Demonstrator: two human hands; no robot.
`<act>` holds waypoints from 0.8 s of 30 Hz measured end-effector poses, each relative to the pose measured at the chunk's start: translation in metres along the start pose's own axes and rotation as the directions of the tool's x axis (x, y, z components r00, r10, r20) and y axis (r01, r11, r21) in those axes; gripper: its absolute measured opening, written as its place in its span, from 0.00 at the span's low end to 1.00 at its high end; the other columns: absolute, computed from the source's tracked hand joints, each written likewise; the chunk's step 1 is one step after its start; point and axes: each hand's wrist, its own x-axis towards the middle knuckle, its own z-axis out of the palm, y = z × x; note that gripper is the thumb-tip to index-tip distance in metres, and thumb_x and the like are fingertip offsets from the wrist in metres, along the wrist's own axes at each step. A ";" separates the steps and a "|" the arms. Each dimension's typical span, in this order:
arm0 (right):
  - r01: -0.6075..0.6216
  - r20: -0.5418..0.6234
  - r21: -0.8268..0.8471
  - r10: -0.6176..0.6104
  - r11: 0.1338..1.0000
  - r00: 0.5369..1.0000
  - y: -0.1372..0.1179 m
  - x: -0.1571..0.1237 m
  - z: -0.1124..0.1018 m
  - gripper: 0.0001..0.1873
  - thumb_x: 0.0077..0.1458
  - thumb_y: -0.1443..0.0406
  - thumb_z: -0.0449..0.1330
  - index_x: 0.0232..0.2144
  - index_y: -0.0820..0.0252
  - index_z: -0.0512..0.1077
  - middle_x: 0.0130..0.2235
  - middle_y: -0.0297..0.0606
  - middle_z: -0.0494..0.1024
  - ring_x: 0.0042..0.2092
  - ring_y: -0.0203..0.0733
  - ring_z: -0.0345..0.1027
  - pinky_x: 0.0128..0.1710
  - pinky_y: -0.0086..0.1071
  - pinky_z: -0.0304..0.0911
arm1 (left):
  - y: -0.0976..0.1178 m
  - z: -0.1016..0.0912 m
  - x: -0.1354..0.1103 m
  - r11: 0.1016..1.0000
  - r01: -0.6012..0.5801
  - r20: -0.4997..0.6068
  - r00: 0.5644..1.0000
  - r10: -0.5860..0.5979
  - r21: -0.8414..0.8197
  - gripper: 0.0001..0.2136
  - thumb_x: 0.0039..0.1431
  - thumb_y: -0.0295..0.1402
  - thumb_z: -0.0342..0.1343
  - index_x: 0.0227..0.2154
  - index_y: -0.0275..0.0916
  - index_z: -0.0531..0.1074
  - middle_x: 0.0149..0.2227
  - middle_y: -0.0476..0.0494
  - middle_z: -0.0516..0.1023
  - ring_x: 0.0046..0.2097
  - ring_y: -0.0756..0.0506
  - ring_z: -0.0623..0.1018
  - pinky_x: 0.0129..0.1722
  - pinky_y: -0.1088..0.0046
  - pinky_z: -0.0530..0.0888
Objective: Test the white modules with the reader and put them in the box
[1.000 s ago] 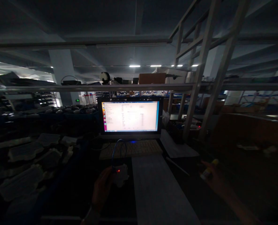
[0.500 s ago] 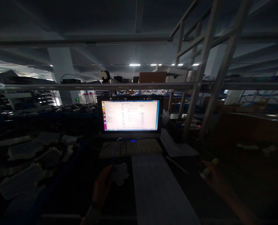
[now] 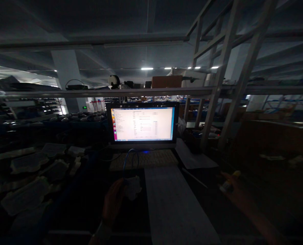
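Observation:
The scene is very dark. My left hand is closed on a small pale device with a blue cable looping up from it toward the keyboard. My right hand reaches out to the right and grips a small object with a yellow tip. A lit monitor stands straight ahead behind the keyboard. Between my hands a long grey board runs toward me.
Pale moulded trays lie in a heap on the left. A metal frame with slanted struts rises at the right, and a shelf rail above the monitor carries boxes and a reel. Dim benches stretch to the right.
The red light on the pale device has gone out. The view has tilted a little, so everything sits slightly higher. Both hands keep their hold.

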 end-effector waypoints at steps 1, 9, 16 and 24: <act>0.005 -0.003 0.008 -0.005 1.000 1.000 -0.001 0.000 0.000 0.27 0.46 0.50 0.56 0.45 0.58 0.67 0.48 0.48 0.76 0.49 0.57 0.71 0.47 0.50 0.68 | 0.000 0.000 0.000 1.000 -0.002 -0.005 1.000 0.002 -0.004 0.20 0.60 0.50 0.47 0.39 0.42 0.76 0.40 0.41 0.81 0.43 0.43 0.80 0.42 0.66 0.79; 0.003 -0.023 0.005 -0.003 1.000 1.000 -0.003 0.000 -0.001 0.25 0.45 0.50 0.56 0.44 0.56 0.68 0.45 0.46 0.77 0.46 0.57 0.72 0.45 0.50 0.69 | 0.001 -0.001 0.000 1.000 0.015 -0.022 1.000 -0.015 0.019 0.22 0.59 0.53 0.47 0.38 0.41 0.76 0.40 0.42 0.81 0.42 0.43 0.80 0.42 0.66 0.79; -0.004 -0.018 -0.020 0.003 1.000 1.000 0.002 -0.001 0.001 0.28 0.47 0.49 0.55 0.47 0.59 0.67 0.49 0.48 0.75 0.49 0.57 0.71 0.47 0.51 0.67 | 0.001 -0.002 0.000 1.000 -0.014 0.002 1.000 0.014 0.022 0.20 0.60 0.50 0.47 0.40 0.41 0.76 0.41 0.41 0.80 0.43 0.43 0.80 0.44 0.65 0.78; 0.009 -0.013 -0.023 -0.009 1.000 1.000 -0.004 -0.001 -0.003 0.28 0.47 0.49 0.56 0.47 0.58 0.67 0.47 0.46 0.75 0.48 0.56 0.71 0.46 0.49 0.68 | 0.008 -0.003 0.001 0.999 0.016 0.010 1.000 -0.016 0.032 0.18 0.61 0.48 0.47 0.39 0.41 0.75 0.41 0.41 0.80 0.43 0.43 0.79 0.43 0.65 0.78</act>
